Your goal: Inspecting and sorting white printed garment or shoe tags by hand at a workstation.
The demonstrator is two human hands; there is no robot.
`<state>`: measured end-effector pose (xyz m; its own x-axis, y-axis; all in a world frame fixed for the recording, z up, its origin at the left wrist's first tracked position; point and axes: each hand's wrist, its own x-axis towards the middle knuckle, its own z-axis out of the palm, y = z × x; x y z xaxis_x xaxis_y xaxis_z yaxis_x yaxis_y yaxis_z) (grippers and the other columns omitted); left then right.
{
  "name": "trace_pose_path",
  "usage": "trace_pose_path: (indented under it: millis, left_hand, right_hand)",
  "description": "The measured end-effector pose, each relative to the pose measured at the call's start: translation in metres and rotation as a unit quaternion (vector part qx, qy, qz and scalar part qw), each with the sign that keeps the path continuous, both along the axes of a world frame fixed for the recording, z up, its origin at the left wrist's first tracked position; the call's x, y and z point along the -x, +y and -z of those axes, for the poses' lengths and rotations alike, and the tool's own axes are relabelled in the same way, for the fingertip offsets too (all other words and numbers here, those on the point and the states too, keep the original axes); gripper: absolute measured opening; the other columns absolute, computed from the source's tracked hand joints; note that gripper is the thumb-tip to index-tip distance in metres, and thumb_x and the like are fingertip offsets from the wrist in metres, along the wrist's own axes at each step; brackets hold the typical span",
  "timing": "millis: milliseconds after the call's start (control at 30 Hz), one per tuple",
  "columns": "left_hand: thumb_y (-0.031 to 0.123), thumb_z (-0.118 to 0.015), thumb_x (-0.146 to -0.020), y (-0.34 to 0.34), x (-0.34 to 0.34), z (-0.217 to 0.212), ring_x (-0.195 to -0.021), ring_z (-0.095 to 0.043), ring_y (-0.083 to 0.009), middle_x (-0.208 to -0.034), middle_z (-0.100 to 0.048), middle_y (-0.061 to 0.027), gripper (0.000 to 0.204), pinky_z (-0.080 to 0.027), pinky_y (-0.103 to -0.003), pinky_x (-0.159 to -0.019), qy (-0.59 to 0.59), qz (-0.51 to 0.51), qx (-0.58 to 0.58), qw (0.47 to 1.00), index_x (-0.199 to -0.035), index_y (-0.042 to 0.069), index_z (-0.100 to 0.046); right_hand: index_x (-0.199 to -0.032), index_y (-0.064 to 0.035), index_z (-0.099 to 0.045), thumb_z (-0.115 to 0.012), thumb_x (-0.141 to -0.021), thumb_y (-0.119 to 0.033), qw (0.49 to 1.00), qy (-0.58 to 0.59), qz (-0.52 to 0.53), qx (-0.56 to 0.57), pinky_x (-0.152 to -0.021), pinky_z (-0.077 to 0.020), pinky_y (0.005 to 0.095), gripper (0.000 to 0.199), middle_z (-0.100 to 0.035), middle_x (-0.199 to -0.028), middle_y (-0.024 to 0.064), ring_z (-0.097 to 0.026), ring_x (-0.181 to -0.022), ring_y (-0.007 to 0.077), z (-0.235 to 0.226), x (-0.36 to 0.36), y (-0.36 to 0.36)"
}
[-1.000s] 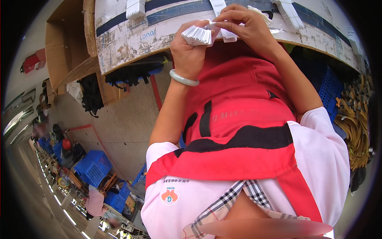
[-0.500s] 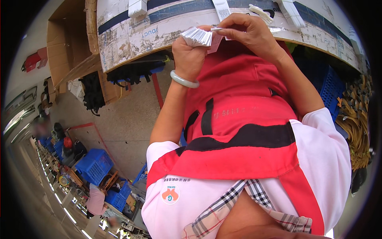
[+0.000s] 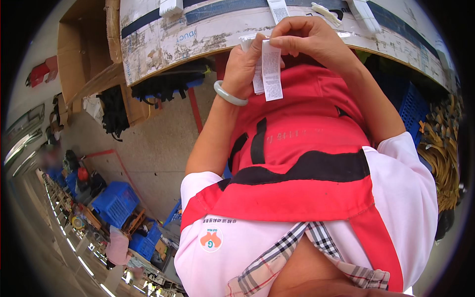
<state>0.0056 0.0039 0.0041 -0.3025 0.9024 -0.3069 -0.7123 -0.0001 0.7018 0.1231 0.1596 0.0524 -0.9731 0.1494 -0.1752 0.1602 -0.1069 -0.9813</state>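
Where the two hands meet, one white printed label strip (image 3: pixel 272 74), its upper end pinched between thumb and forefinger of the right hand (image 3: pixel 316 44), its length hanging flat toward the wearer's body; just left of it and partly behind, a sheaf of white labels (image 3: pixel 246 41), clasped in the left hand (image 3: pixel 241 69) with the thumb laid along it; whether that thumb also presses the strip, cannot tell; below the left grip, a pale bangle (image 3: pixel 230 94) at the wrist; directly below both hands, a red apron (image 3: pixel 287 198) with black trim; just beyond the grip, a worktable (image 3: pixel 153 57) with a scuffed white covering, bearing a second printed strip (image 3: pixel 278 12); beyond and right, a small off-white bundle (image 3: pixel 326 15), then a stack of white strips (image 3: pixel 365 17); beyond and left, another white stack (image 3: pixel 170 7); farther left, an open cardboard box (image 3: pixel 89 39); well right of the grip, a blue plastic crate (image 3: pixel 411 109) and tan straps (image 3: pixel 440 148).
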Motion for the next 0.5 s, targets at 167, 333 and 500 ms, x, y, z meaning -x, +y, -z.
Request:
trace_pose_path:
  millis: [167, 333, 500]
  left_hand:
    - [0.031, -0.068, -0.089, 0.002, -0.005, 0.011, -0.067, -0.064, -0.0174, -0.076, -0.06, -0.0054, 0.035, -0.052, -0.026, -0.059, 0.038, 0.019, -0.016, 0.999, -0.102, 0.0, -0.061]
    - [0.019, -0.059, -0.095, 0.001, -0.002, 0.007, -0.071, -0.06, -0.0165, -0.076, -0.056, -0.0039, 0.025, -0.048, -0.025, -0.061, 0.018, 0.025, 0.012, 0.999, -0.109, -0.001, -0.059]
    - [0.012, -0.067, -0.089, 0.002, 0.0, 0.005, -0.067, -0.063, -0.0147, -0.08, -0.064, -0.0057, 0.022, -0.05, -0.025, -0.056, 0.09, 0.028, 0.063, 0.994, -0.104, -0.002, -0.062]
  right_hand:
    - [-0.098, -0.0041, -0.068, -0.065, -0.092, -0.016, 0.988, 0.031, 0.09, -0.124, -0.065, -0.0455, 0.0203, 0.014, -0.061, -0.081, 0.0, -0.055, -0.072, 0.0059, 0.025, 0.007, -0.005]
    - [-0.094, -0.0068, -0.073, -0.07, -0.084, -0.015, 0.894, 0.031, 0.226, -0.386, -0.065, -0.049, 0.0325, 0.013, -0.061, -0.089, 0.0101, -0.061, -0.074, 0.0222, 0.02, 0.034, 0.035]
    - [-0.095, -0.007, -0.073, -0.07, -0.085, -0.015, 0.859, 0.073, 0.208, -0.462, -0.067, -0.0496, 0.0314, 0.013, -0.061, -0.089, 0.0103, -0.062, -0.075, 0.0227, 0.053, 0.037, 0.056]
